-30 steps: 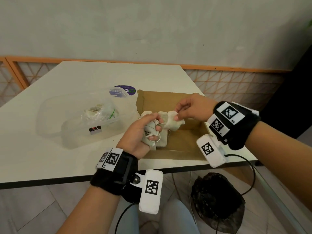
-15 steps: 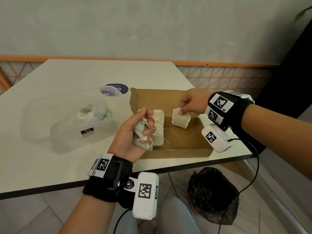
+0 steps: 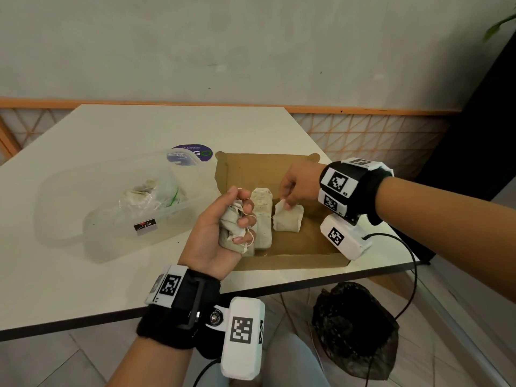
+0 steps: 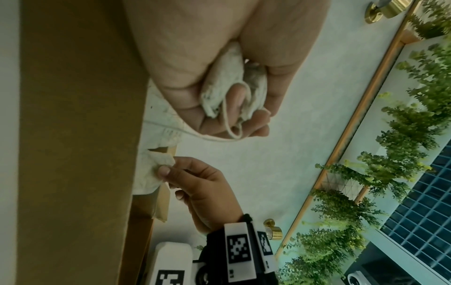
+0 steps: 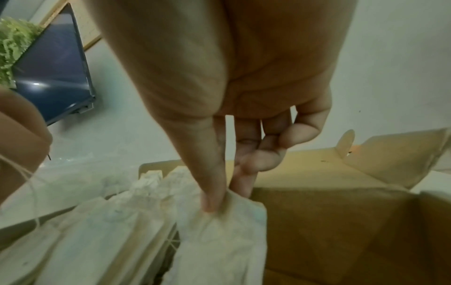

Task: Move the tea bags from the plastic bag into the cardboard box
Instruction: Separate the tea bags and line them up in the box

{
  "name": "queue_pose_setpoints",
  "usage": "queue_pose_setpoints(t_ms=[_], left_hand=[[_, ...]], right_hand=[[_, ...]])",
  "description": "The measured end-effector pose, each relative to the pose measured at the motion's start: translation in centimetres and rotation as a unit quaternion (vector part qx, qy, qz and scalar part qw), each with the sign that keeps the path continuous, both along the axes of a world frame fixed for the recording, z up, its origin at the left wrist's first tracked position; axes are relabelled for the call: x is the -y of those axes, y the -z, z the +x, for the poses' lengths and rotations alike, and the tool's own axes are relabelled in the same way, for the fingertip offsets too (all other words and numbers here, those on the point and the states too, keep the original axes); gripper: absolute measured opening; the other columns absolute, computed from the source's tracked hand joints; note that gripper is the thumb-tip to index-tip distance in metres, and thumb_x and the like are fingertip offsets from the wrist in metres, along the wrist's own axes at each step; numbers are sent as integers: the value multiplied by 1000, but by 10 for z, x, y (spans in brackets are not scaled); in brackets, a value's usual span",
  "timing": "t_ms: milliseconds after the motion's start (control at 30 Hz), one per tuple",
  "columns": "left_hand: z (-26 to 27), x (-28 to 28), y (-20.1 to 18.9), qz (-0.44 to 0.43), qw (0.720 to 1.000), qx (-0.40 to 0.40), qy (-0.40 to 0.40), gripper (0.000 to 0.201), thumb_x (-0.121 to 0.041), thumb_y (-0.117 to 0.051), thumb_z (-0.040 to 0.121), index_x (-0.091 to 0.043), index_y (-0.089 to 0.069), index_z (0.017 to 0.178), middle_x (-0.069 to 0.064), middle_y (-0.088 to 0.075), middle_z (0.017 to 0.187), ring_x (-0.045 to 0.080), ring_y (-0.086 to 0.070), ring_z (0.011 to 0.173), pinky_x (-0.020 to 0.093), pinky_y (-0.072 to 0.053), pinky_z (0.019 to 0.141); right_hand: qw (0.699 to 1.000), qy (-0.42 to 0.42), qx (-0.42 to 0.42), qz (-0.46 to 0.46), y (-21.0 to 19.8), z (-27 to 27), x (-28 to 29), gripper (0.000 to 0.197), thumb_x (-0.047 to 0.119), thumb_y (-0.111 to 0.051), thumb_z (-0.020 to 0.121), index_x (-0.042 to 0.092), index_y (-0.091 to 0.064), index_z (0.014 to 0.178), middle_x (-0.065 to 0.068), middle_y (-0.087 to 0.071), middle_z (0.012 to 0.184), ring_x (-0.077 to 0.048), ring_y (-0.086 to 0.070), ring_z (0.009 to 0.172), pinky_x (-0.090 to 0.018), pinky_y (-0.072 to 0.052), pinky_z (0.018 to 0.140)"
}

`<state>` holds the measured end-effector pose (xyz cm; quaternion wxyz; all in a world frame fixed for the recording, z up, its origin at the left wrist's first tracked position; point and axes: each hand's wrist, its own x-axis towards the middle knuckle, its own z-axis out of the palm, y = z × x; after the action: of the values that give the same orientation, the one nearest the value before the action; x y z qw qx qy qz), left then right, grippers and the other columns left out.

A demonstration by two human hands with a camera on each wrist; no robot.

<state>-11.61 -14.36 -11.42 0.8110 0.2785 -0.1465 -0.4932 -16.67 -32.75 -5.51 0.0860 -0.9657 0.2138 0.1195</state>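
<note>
An open cardboard box (image 3: 301, 251) lies on the white table (image 3: 111, 129) in front of me. My left hand (image 3: 220, 224) hovers over its left end, gripping a bunch of pale tea bags (image 3: 233, 229) with strings looped round the fingers; the same tea bags (image 4: 231, 81) fill the fist in the left wrist view. My right hand (image 3: 293, 191) pinches the top corner of one tea bag (image 3: 287, 220) standing inside the box; thumb and forefinger hold this tea bag (image 5: 219, 231) in the right wrist view. Another tea bag (image 3: 262, 213) stands beside it. The clear plastic bag (image 3: 148, 194) holds more tea bags.
The plastic bag lies inside a clear plastic tub (image 3: 111, 213) left of the box. A round purple sticker (image 3: 195, 153) sits behind it. The table's front edge runs just below the box; a black bag (image 3: 354, 328) rests on the floor underneath.
My right hand drew one tea bag away from the bunch in my left hand and lowered it into the box. The left hand stayed over the box's left end.
</note>
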Motion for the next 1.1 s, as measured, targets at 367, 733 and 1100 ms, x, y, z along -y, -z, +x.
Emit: queue_pose_setpoints(t_ms=[367, 733, 1100], left_hand=[[1, 2, 0, 9, 1000, -3, 7, 17, -28, -48, 88, -14, -56, 84, -1, -50, 71, 5, -46, 52, 13, -28, 37], [0, 3, -1, 11, 1000, -11, 10, 17, -29, -49, 87, -14, -56, 84, -1, -51, 72, 5, -48, 53, 13, -32, 36], [1, 3, 0, 15, 1000, -15, 7, 16, -29, -50, 86, -14, -57, 85, 0, -52, 73, 5, -49, 54, 13, -31, 37]], right_hand=[[996, -13, 48, -70, -5, 5, 3, 6, 17, -61, 81, 20, -66, 80, 18, -55, 64, -9, -54, 72, -25, -46, 69], [992, -26, -37, -119, 5, 10, -6, 15, 19, -61, 87, 15, -48, 82, 2, -47, 76, -17, -46, 82, -17, -29, 51], [986, -44, -30, -159, -4, 17, -7, 14, 19, -64, 84, 17, -51, 78, 2, -52, 78, -16, -47, 78, -20, -27, 50]])
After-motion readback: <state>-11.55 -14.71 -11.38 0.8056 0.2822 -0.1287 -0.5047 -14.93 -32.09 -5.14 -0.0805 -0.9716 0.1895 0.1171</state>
